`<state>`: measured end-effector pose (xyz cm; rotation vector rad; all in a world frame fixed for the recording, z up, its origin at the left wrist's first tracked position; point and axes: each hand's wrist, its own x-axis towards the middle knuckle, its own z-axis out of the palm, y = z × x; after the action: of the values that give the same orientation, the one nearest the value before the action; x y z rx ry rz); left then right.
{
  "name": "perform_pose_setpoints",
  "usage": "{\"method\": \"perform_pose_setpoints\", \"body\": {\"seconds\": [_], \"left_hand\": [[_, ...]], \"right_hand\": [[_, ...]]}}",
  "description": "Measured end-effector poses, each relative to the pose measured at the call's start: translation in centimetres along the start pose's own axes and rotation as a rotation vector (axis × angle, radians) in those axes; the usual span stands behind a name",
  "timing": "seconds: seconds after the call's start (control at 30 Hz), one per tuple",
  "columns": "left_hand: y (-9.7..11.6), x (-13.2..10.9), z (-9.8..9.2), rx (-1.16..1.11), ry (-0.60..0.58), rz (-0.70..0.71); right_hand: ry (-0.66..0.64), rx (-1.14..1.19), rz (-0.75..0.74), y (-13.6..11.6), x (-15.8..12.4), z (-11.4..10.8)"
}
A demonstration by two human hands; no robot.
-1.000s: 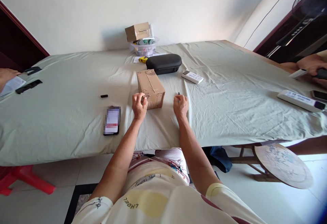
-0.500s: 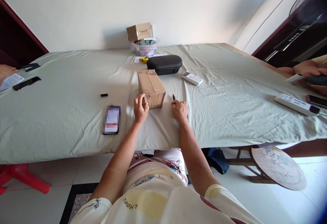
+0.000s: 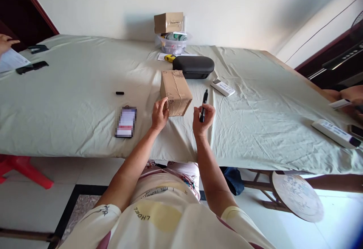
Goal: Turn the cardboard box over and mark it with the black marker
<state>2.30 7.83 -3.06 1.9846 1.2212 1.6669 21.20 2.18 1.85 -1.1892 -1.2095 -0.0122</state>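
Note:
A taped brown cardboard box (image 3: 176, 92) stands on the pale green cloth of the table (image 3: 70, 90). My left hand (image 3: 159, 115) rests against the box's near left corner, fingers curled on its edge. Raised just right of the box, my right hand (image 3: 203, 117) is closed round a black marker pen (image 3: 203, 105) that points up and away. A small black pen cap (image 3: 119, 92) lies apart on the cloth to the left.
A phone (image 3: 126, 122) lies left of my left hand. Behind the box are a black case (image 3: 193, 66), a white remote (image 3: 222, 87), and a plastic tub (image 3: 173, 44) with a second box on top. Other people's hands show at both table ends. A round stool (image 3: 297, 196) stands lower right.
My right hand has lifted off the cloth and now holds the marker upright. My left hand has shifted onto the box's near corner. The view has swung slightly.

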Motion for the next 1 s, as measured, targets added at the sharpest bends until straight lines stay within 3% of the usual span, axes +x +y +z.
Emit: {"method": "perform_pose_setpoints", "body": {"seconds": [0.1, 0.27, 0.37, 0.57, 0.8, 0.9, 1.0], "left_hand": [[0.0, 0.0, 0.1, 0.009, 0.007, 0.006], [0.1, -0.1, 0.1, 0.020, 0.035, 0.049], [0.1, -0.1, 0.0, 0.021, 0.030, 0.057], [0.2, 0.0, 0.0, 0.019, 0.010, 0.028], [0.3, -0.1, 0.1, 0.017, 0.023, -0.002], [0.2, -0.1, 0.0, 0.013, 0.019, 0.025], [0.0, -0.1, 0.0, 0.006, 0.021, 0.035]], "right_hand": [[-0.010, -0.015, -0.157, -2.2, -1.9, 0.1], [-0.339, -0.062, -0.316, -4.0, -3.7, 1.0], [-0.422, -0.099, -0.320, -4.0, -3.8, 1.8], [-0.382, -0.109, -0.279, -3.5, -4.3, 2.0], [-0.453, -0.048, -0.259, -3.7, -4.5, 2.3], [-0.369, -0.018, -0.239, -3.8, -4.2, 2.3], [-0.192, -0.012, -0.163, -3.8, -3.6, 1.7]]}}
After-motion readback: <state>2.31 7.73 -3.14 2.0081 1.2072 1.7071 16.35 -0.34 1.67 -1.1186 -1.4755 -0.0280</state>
